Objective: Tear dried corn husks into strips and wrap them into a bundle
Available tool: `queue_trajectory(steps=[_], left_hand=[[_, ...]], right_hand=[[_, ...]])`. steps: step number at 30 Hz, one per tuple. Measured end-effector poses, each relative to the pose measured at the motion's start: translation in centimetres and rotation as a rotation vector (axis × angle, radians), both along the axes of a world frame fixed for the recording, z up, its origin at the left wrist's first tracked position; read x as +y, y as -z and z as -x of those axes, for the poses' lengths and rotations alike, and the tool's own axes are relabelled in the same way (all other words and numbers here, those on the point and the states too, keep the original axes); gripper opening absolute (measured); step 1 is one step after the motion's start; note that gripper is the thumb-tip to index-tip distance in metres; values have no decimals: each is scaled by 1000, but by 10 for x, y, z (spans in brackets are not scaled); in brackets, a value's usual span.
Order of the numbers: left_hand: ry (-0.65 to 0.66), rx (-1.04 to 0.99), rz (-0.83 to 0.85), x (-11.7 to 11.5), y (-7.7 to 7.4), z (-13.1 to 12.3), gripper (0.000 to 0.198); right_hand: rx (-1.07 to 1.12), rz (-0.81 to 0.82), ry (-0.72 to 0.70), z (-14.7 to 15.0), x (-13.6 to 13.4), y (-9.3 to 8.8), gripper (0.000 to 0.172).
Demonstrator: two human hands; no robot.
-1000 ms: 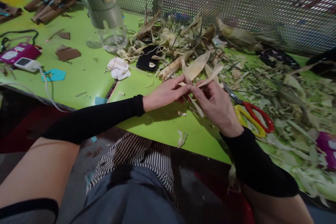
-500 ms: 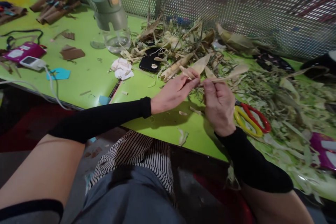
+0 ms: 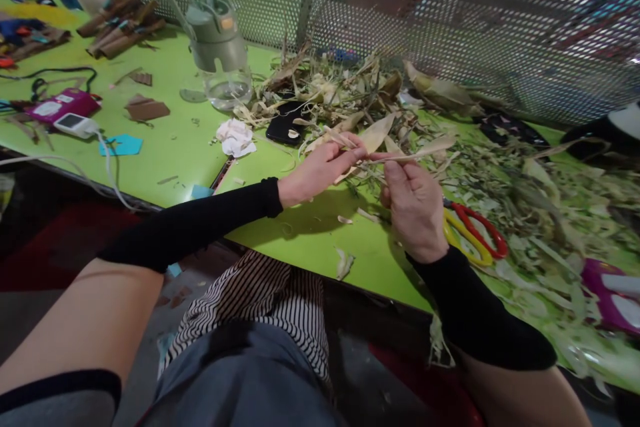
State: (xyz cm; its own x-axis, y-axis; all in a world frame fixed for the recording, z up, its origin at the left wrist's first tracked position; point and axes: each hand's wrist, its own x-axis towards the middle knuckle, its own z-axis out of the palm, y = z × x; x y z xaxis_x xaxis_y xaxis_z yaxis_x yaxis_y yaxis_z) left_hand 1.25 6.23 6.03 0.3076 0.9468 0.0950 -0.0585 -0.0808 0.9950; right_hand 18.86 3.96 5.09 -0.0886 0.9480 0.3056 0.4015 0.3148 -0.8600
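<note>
My left hand [image 3: 320, 172] is closed, its fingers pinching a pale dry husk [image 3: 377, 133] that looks like corn husk. Facing it across a small gap, my right hand [image 3: 416, 210] is closed too, thumb against the bent fingers, gripping a strip of the same husk. A long pale strip [image 3: 433, 147] stretches rightward just above that hand. Scissors [image 3: 475, 233] with one red and one yellow handle lie right beside my right wrist, their blades mostly hidden. Beyond my hands spreads a heap of dry husks and stalks [image 3: 345, 83].
Left of the heap lie a black phone [image 3: 287, 121], a crumpled tissue [image 3: 235, 138] and a water bottle [image 3: 220, 47]. Shredded green scraps [image 3: 540, 227] cover the right side. A perforated screen [image 3: 360, 7] closes off the back. Purple devices lie at both sides of the green table [image 3: 300, 240].
My hands have drawn slightly apart, with more of the strip showing between them. The whole view has shifted a little.
</note>
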Motion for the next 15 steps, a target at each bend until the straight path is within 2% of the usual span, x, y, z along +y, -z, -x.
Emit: queue_trajectory(steps=[3,6,11,15], left_hand=[[6,18,53,0,-7,3,22],[44,47,53,2,-6,8,22],[155,121,-69,9,11,14,15],[213,95,-149,12,21,13,12]], right_hand=[[23,36,-12,0,-1,2,37],[-9,-22,9,-1,0,3,37],[-74,-92,65,-4,4,5,42],[-141,-90,-10,-11,7,8,46]])
